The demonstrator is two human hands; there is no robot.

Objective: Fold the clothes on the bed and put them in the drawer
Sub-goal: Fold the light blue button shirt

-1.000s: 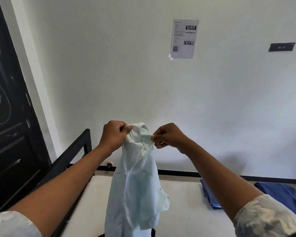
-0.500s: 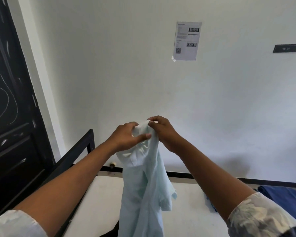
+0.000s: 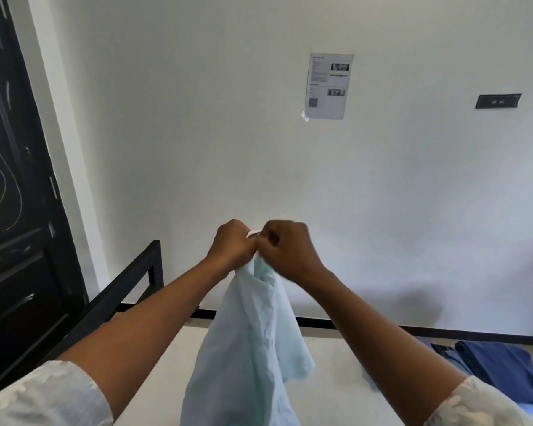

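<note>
Hands met at frame centre: left hand (image 3: 232,241) and right hand (image 3: 285,245) both gripped the pale mint cotton shirt (image 3: 253,342), which hung over the white bed (image 3: 336,379).

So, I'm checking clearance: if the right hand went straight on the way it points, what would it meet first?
Most likely the left hand: the right hand points toward it, and both grip the top of the pale shirt, almost touching. The depth between them is unclear.
</note>
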